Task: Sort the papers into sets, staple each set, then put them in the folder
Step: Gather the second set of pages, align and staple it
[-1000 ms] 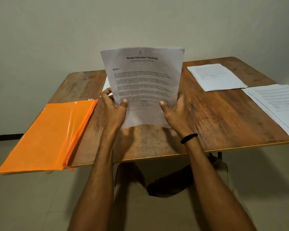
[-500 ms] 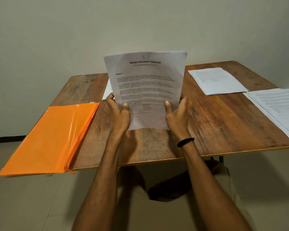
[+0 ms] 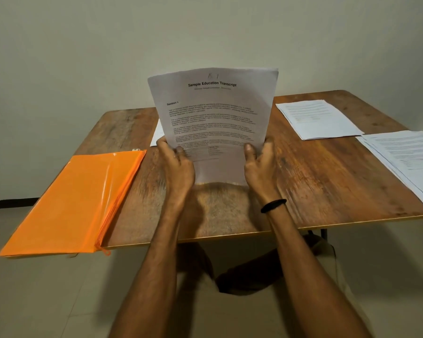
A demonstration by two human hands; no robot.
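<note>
L hand: left hand [image 3: 178, 164] grips lower-left edge of the held papers [image 3: 213, 113], thumb on printed face, fingers curled round behind.
R hand: right hand [image 3: 259, 167] grips lower-right edge the same way, thumb in front. Black wristband [image 3: 273, 205] on that wrist.
Hands rel.: apart, one per side of the page, both clamped on it.
Held papers: upright, approx. centre of table [image 3: 315, 186], printed side to cam. Heading reads "Sample Education Transcript", then "Section 1"; body txt too small to read. Top edge bows a bit. Bottom edge at tabletop lvl, can't tell if touching. Sheet count: can't tell.
Folder: orange folder [image 3: 78, 198] lies flat on table's left end, reaching the near edge. Left of left hand, not touching it.
Rear stack: rear stack [image 3: 318, 118] flat at back right, printed side up.
Right stack: right stack [image 3: 405, 157] slightly fanned, at right edge, partly out of frame. Just beside rear stack, small gap between.
Loose sheet: loose sheet [image 3: 157, 135] flat behind held papers, only a corner shows to their left.
Bkgd: plain wall [image 3: 83, 57] behind table.
</note>
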